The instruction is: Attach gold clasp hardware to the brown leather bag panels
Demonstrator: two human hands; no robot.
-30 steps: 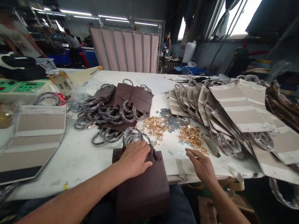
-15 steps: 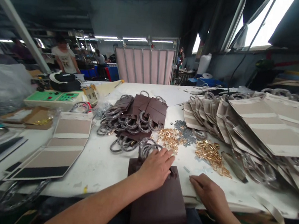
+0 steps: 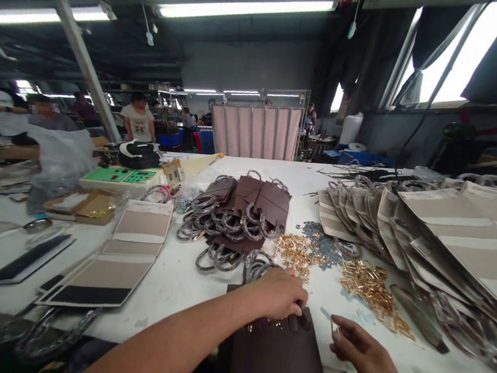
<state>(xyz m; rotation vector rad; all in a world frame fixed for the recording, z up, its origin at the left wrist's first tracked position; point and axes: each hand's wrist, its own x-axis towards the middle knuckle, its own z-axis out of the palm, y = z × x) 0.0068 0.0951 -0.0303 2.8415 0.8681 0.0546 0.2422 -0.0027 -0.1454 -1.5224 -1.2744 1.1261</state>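
Note:
A dark brown bag panel (image 3: 275, 366) lies at the table's near edge in front of me. My left hand (image 3: 278, 295) rests on its top end, fingers curled over the wrapped handle (image 3: 257, 265) and its brown tabs. My right hand (image 3: 353, 345) hovers just right of the panel with fingers pinched on a small thin piece I cannot make out. Two heaps of small gold fittings (image 3: 369, 287) and a patch of grey metal bits (image 3: 322, 249) lie just beyond my hands.
A pile of brown panels with wrapped handles (image 3: 240, 215) sits mid-table. Beige lined panels (image 3: 462, 235) are stacked at the right, and one lies flat at the left (image 3: 121, 256). A green control box (image 3: 117, 177) and a cardboard tray (image 3: 80, 203) stand far left. People stand behind.
My view has tilted up and left. My left hand slid to the panel's top edge and closed on the handle tabs. My right hand drew back from the table and pinched shut.

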